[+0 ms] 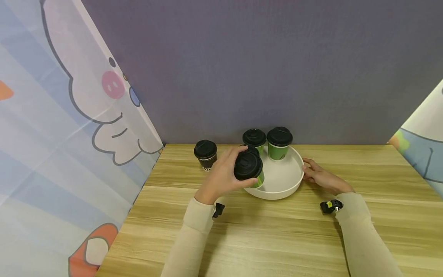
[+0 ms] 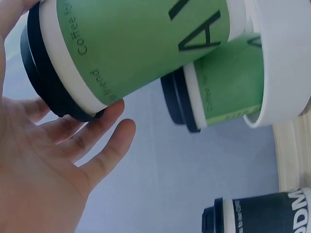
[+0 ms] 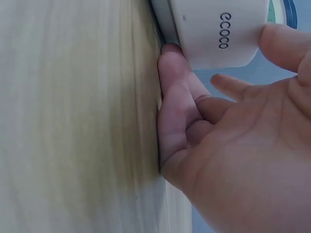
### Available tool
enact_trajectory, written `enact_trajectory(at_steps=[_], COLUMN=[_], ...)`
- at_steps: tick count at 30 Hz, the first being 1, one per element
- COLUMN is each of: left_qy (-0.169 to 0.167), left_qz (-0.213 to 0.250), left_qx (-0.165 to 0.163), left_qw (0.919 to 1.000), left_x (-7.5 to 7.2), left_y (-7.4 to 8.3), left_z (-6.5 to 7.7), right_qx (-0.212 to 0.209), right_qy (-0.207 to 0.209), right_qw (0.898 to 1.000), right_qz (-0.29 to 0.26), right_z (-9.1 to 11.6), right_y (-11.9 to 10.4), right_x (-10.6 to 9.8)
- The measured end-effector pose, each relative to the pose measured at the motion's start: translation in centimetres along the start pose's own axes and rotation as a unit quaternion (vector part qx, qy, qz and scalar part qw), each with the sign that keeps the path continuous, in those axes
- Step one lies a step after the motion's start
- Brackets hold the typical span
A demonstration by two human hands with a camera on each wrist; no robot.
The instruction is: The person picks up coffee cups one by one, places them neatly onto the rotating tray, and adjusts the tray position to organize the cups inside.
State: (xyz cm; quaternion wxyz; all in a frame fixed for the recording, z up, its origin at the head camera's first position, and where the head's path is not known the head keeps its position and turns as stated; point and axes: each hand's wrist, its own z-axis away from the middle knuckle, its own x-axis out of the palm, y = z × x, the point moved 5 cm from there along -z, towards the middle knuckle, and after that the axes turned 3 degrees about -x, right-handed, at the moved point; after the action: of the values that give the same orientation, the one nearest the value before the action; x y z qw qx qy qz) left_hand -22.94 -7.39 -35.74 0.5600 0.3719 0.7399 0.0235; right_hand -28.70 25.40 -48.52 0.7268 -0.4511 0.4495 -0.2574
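My left hand [image 1: 221,175] holds a green paper coffee cup [image 2: 141,43] by its black lid [image 1: 248,165], above the left part of a round white tray [image 1: 280,179]. In the left wrist view, the cup is tilted and its lower end is near the tray's wall. Another green cup [image 2: 228,87] with a black lid stands close behind it, mostly hidden in the head view. My right hand [image 1: 323,179] grips the tray's right side. In the right wrist view, its thumb is near the upper edge and its fingers are at the base, beside the lettering "ecoco".
Two green lidded cups, the back left cup [image 1: 254,138] and back right cup [image 1: 278,144], stand in the tray. A black lidded cup [image 1: 206,156] stands on the wooden table [image 1: 277,238] left of the tray. A grey panel [image 1: 277,69] rises behind the table.
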Motion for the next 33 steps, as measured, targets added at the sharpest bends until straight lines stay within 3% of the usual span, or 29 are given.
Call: enact_trajectory(at_steps=[15, 25, 33], left_qy=[0.024, 0.001, -0.007], left_qz=[-0.060, -0.098, -0.120], left_qx=[0.042, 0.015, 0.021], left_qw=[0.9970, 0.9951, 0.9925], left_x=[2.6, 3.9, 4.8], left_y=[0.9, 0.7, 0.7], left_z=[-0.8, -0.8, -0.7], right_qx=[-0.017, -0.017, -0.018], right_qy=[-0.020, -0.023, -0.032], right_qw=[0.999, 1.000, 0.999], right_qz=[-0.028, -0.010, -0.003], right_z=[0.2, 0.1, 0.1], right_y=[0.3, 0.5, 0.5], right_x=[-0.3, -0.3, -0.2])
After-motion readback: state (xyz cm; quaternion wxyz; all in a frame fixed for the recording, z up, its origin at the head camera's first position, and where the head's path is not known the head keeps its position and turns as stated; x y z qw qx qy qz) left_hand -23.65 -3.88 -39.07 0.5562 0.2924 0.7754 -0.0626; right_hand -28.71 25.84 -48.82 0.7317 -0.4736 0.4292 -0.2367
